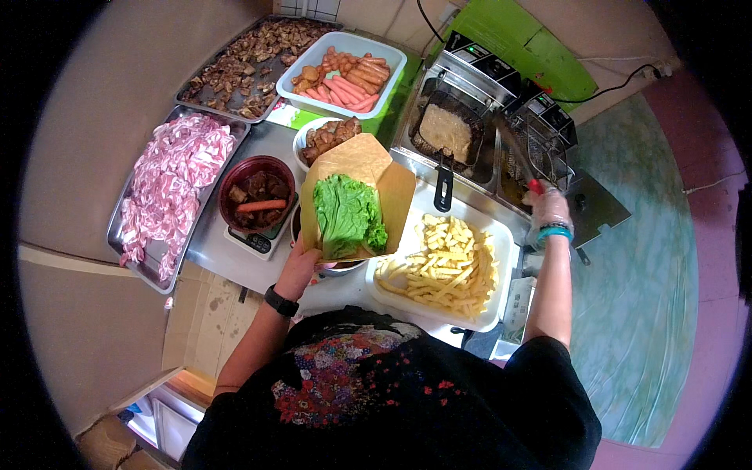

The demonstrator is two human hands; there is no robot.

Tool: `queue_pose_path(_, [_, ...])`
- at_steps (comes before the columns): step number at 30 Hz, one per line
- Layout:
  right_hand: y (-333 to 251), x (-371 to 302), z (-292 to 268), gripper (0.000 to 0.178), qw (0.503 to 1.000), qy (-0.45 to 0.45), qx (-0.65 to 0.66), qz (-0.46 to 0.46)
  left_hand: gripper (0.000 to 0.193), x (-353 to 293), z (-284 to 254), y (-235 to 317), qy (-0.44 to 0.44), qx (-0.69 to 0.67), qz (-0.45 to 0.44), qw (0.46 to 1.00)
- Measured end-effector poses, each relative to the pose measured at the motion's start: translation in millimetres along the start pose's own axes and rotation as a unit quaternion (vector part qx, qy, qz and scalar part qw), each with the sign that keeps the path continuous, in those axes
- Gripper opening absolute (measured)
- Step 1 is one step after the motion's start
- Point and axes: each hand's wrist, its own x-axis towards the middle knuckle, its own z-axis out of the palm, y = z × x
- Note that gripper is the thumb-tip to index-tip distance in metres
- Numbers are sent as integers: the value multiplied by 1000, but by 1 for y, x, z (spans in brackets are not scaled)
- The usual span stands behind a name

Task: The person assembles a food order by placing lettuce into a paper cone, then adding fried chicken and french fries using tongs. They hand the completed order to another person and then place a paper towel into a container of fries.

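My left hand (294, 270) grips the near edge of an unfolded brown paper takeaway box (401, 205). Green lettuce leaves (345, 211) lie inside it. My right hand (548, 210), in a clear plastic glove, is closed around a long thin metal tool with a red grip (536, 186); its kind is unclear. The tool slants across the right side of the deep fryer (484, 185). A black-handled wire basket (443, 160) in the fryer's left well holds a flat pale brown piece of food (446, 131).
A white tub (509, 258) of pale fries stands below the fryer. At left are a raw meat tray (205, 210), a brown bowl (225, 196) on a scale (257, 244), and a cooked meat tray (188, 95). A white tub (398, 66) holds sausages.
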Motion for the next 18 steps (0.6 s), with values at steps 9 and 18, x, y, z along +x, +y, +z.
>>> queue_pose_path(9, [0,35,-77,36,975,-54,-124,178,53,2,0,2,-16,14,-17,1000])
queue_pose_path(18, [-52,28,-19,31,994,59,56,-74,54,5,-2,-5,-22,-9,15,1000])
